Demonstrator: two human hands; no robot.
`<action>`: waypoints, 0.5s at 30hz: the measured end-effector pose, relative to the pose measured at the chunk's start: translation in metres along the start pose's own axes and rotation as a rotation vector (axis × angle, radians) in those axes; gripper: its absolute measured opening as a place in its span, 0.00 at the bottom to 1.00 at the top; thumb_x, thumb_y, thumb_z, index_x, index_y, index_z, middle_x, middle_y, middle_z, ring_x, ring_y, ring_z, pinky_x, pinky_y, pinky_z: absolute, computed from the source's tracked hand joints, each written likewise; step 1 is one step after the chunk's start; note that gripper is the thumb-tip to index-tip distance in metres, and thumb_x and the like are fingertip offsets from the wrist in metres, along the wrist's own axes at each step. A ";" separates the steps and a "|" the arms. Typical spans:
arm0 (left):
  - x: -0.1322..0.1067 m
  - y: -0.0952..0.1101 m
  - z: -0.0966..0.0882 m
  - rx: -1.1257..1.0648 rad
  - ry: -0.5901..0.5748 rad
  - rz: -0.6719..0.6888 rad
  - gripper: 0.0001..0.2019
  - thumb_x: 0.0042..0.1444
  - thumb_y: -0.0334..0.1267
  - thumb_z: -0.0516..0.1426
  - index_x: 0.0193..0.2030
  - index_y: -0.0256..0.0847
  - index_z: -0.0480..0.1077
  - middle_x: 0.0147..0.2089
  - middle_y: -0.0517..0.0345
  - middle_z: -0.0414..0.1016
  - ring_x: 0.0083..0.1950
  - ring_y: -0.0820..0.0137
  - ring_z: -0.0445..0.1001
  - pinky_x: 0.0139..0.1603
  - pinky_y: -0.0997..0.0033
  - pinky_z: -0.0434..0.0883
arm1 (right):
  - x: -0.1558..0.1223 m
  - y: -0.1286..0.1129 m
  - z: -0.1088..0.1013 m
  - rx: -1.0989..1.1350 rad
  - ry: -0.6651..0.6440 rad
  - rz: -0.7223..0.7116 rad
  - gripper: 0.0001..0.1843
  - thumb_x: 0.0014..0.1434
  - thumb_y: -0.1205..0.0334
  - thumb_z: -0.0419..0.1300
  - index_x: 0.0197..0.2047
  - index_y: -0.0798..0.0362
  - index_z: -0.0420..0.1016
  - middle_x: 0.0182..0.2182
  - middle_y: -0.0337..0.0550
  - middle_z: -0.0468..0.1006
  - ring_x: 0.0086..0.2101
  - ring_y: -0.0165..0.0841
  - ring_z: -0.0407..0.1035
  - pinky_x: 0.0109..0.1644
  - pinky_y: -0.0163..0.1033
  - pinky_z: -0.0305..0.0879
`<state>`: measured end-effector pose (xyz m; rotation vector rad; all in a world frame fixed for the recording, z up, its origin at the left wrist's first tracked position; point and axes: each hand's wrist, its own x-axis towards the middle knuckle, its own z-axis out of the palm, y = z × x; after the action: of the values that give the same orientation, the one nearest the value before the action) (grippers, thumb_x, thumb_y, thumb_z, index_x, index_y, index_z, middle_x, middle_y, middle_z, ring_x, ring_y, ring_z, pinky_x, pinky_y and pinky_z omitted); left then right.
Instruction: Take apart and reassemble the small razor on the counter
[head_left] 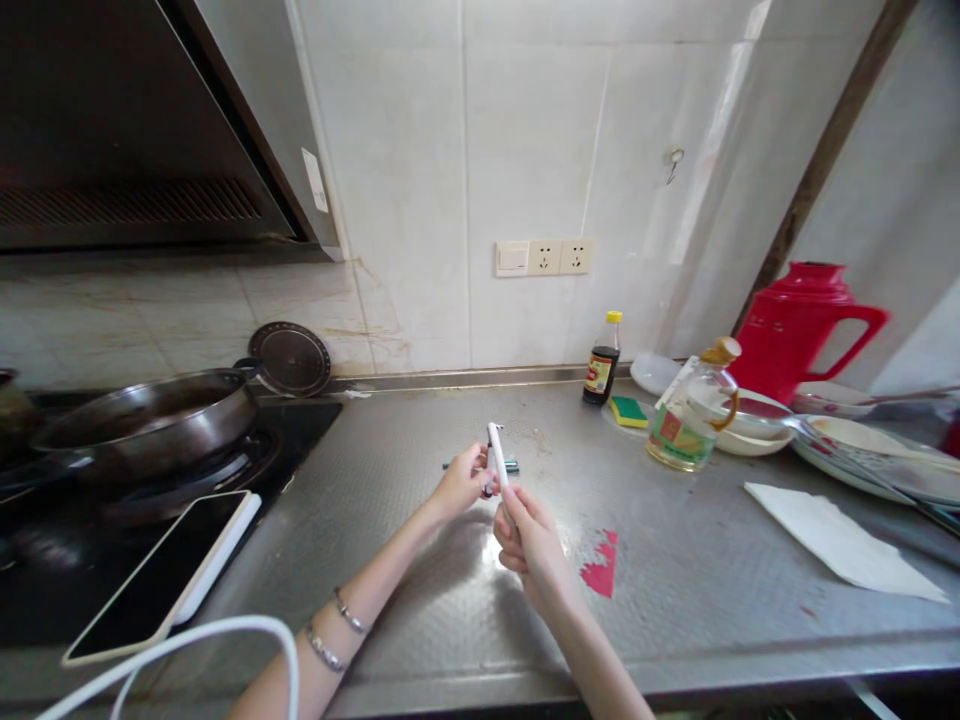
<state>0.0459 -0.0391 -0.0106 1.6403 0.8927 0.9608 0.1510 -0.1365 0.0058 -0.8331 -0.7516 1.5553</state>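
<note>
Both my hands meet over the middle of the steel counter [420,560]. My right hand [534,548] is closed around the lower end of a slim white stick-shaped device [496,452] that points up and away from me. My left hand [466,482] pinches the same device from the left with its fingertips, two bracelets on that wrist. A thin dark pen-like object [511,465] lies on the counter just behind the hands, partly hidden by them.
A phone [161,575] with a white cable lies at the left by the stove, where a wok [146,420] sits. To the right stand a soy sauce bottle [602,362], an oil bottle [686,415], a sponge [628,411], plates, a red jug [799,325] and a paper towel [840,540]. A red scrap [602,570] lies on the counter.
</note>
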 end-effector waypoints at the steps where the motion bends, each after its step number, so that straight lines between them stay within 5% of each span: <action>1: 0.000 0.000 0.000 -0.003 -0.002 -0.002 0.09 0.49 0.35 0.55 0.37 0.37 0.59 0.30 0.59 0.68 0.26 0.75 0.70 0.22 0.78 0.67 | 0.001 -0.002 0.000 0.010 0.004 -0.008 0.21 0.46 0.44 0.62 0.34 0.51 0.62 0.14 0.25 0.57 0.12 0.16 0.39 0.13 0.25 0.30; 15: 0.000 -0.001 0.000 -0.035 -0.006 0.001 0.10 0.50 0.36 0.56 0.38 0.38 0.60 0.31 0.58 0.69 0.28 0.74 0.72 0.23 0.78 0.66 | 0.002 0.000 -0.001 0.017 0.006 -0.028 0.21 0.47 0.43 0.61 0.36 0.50 0.63 0.14 0.25 0.56 0.12 0.16 0.38 0.13 0.25 0.30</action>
<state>0.0457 -0.0392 -0.0119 1.6134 0.8670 0.9669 0.1518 -0.1350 0.0047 -0.8114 -0.7421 1.5311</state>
